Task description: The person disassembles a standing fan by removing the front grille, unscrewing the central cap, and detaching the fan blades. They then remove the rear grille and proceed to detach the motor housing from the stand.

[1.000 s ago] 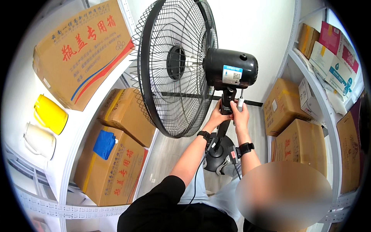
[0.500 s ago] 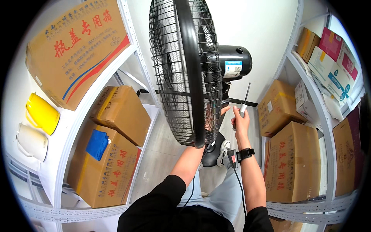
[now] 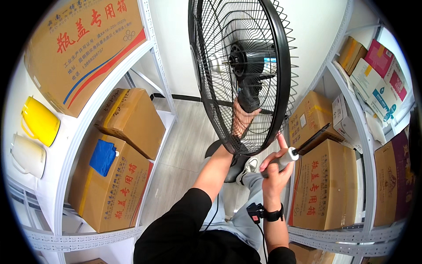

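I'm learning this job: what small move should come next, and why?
Probably angle the screwdriver toward the fan: the right hand holds it with its shaft pointing away, while the left hand, seen through the grille, is at the fan's neck.

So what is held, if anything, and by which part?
The right hand holds a screwdriver by its handle. The left hand is at the fan's neck, grip unclear.
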Motion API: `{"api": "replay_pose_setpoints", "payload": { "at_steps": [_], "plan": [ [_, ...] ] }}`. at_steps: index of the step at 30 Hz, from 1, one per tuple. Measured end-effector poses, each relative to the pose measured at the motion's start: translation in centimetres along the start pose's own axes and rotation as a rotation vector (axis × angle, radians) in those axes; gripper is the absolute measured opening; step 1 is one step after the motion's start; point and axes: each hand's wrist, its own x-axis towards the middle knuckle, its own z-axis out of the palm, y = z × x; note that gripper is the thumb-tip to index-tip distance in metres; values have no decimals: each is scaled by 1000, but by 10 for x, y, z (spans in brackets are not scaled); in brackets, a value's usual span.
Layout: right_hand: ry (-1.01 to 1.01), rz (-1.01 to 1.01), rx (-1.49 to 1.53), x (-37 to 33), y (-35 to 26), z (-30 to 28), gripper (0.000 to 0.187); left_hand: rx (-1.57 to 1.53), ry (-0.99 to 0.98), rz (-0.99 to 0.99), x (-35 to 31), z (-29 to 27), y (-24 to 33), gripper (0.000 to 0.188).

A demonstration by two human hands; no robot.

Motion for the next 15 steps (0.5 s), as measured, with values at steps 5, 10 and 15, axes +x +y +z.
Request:
{"api": "replay_pose_setpoints", "payload": {
  "at_steps": [5, 10, 15],
  "plan": [
    [111, 33, -256, -19, -3, 36, 82, 45, 11, -6, -2, -3, -3, 88],
    [234, -31, -259, -30, 6, 58, 82, 93, 25, 3, -9, -1, -2, 90],
    [200, -179, -485, -34, 7, 54, 60, 178, 83, 36, -11, -1, -10, 93]
  ]
}}
